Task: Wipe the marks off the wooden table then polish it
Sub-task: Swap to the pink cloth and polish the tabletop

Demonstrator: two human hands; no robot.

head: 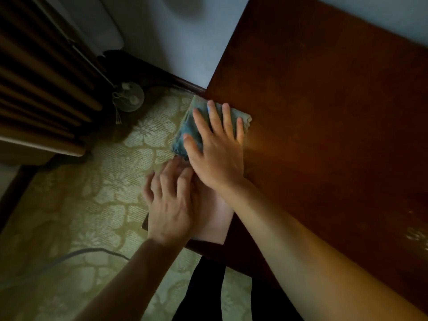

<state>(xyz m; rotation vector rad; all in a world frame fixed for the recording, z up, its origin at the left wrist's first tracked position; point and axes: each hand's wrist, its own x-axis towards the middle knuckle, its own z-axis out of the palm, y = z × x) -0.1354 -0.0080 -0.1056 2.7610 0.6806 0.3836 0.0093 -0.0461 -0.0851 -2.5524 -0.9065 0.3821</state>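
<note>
A dark reddish wooden table fills the right half of the view. A folded blue-green cloth lies at its left edge, partly hanging over it. My right hand presses flat on the cloth with fingers spread. My left hand rests just below it at the table's edge, fingers loosely apart, on a pale flat sheet. Whether it grips that sheet is unclear. Faint pale smudges show on the wood at the right.
A patterned yellow-green carpet covers the floor on the left. A brown curtain hangs at the upper left, with a small round object at its foot. A dark cable crosses the carpet. A pale wall stands behind.
</note>
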